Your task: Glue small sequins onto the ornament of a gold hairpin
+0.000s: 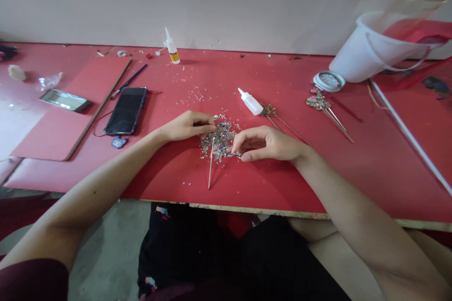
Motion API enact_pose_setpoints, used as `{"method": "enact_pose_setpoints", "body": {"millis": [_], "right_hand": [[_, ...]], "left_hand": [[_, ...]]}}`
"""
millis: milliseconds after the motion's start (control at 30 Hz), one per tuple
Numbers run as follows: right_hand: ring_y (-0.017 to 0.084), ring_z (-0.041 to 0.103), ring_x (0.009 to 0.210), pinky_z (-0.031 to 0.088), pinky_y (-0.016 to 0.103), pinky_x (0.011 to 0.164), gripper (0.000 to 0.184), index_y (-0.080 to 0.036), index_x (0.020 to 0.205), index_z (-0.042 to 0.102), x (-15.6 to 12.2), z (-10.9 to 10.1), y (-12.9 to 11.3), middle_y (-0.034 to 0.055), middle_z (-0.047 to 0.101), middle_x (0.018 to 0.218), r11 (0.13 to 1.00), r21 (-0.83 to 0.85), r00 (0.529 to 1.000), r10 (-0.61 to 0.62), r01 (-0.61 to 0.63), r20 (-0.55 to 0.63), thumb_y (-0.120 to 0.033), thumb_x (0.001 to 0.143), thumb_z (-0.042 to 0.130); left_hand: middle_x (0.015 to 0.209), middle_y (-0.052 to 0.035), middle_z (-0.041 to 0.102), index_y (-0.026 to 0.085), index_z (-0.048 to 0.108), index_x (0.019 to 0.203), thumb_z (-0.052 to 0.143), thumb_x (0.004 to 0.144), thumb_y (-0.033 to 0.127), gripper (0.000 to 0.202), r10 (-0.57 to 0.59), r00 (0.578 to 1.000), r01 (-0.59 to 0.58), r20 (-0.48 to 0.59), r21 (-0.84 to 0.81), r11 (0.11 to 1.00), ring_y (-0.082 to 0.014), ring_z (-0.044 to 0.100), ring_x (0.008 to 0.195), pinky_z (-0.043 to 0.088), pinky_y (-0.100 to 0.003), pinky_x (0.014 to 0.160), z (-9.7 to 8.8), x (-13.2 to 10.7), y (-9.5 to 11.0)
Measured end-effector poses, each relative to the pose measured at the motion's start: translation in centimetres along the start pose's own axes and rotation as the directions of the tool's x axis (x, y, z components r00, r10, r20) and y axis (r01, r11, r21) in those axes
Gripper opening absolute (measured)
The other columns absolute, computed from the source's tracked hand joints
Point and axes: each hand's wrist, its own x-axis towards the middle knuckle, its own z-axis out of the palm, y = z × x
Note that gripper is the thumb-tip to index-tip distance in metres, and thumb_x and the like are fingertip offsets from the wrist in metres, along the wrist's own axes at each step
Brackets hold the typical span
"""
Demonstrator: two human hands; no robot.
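My left hand (192,125) is closed in a pinch at the top of a thin gold hairpin (211,164), whose shaft points down toward the table's front edge. The hairpin's head is mostly hidden by the fingers and the glitter. Beneath and around it spreads a pile of multicoloured shiny flakes (226,138). At the right side of this pile, my right hand (264,145) is closed with its fingertips on a small, thin, dark-and-silver piece (234,154); its kind is unclear. Just beyond the right hand, a white glue bottle (251,102) lies by another gold hairpin (270,112).
A decorated hairpin (319,102) lies at the right, near a round container (329,81) and a white bucket (348,54). Another glue bottle (172,49) stands by the wall. To the left are a phone (126,110), a paintbrush (132,80), a board (70,122) and a small box (65,99).
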Motion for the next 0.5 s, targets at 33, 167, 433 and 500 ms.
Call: {"method": "enact_pose_setpoints", "body": {"millis": [33, 167, 433, 500], "right_hand": [[0.013, 0.060, 0.089, 0.048, 0.029, 0.082, 0.021, -0.019, 0.096, 0.067, 0.02, 0.07, -0.03, 0.0019, 0.065, 0.094, 1.000, 0.007, 1.000, 0.003, -0.004, 0.025, -0.028, 0.077, 0.072], [0.013, 0.060, 0.089, 0.048, 0.028, 0.081, 0.020, -0.019, 0.096, 0.067, -0.06, 0.06, -0.17, 0.0015, 0.064, 0.092, 1.000, -0.003, 1.000, -0.007, 0.007, 0.007, -0.026, 0.077, 0.072], [0.014, 0.061, 0.089, 0.049, 0.029, 0.081, 0.024, -0.017, 0.098, 0.066, -0.09, 0.08, -0.24, 0.0039, 0.065, 0.095, 0.998, 0.049, 0.998, 0.023, -0.026, 0.056, -0.027, 0.078, 0.072], [0.013, 0.060, 0.086, 0.049, 0.027, 0.077, 0.024, -0.017, 0.097, 0.066, 0.07, 0.17, -0.02, 0.0029, 0.065, 0.092, 0.999, 0.033, 1.000, 0.013, -0.014, 0.023, -0.028, 0.077, 0.072]], "left_hand": [[0.064, 0.0002, 0.057, 0.013, 0.062, 0.080, 0.050, 0.090, 0.038, 0.030, 0.003, 1.000, -0.003, 0.000, -0.007, 1.000, -0.0089, 0.052, 0.060, 0.041, -0.019, 0.060, 0.00, -0.01, -0.08], [0.065, 0.0000, 0.057, 0.013, 0.062, 0.082, 0.050, 0.091, 0.038, 0.029, 0.009, 1.000, -0.009, 0.001, -0.020, 1.000, -0.0088, 0.051, 0.061, 0.041, -0.019, 0.061, 0.05, -0.01, -0.25], [0.066, 0.0004, 0.057, 0.013, 0.061, 0.082, 0.050, 0.092, 0.035, 0.027, -0.004, 1.000, 0.004, 0.007, -0.006, 1.000, -0.0082, 0.052, 0.062, 0.041, -0.018, 0.062, -0.01, -0.12, 0.08], [0.066, 0.0007, 0.056, 0.013, 0.061, 0.081, 0.049, 0.092, 0.035, 0.027, -0.003, 1.000, 0.003, 0.009, -0.005, 1.000, -0.0080, 0.051, 0.062, 0.041, -0.018, 0.062, -0.03, -0.12, 0.03]]}}
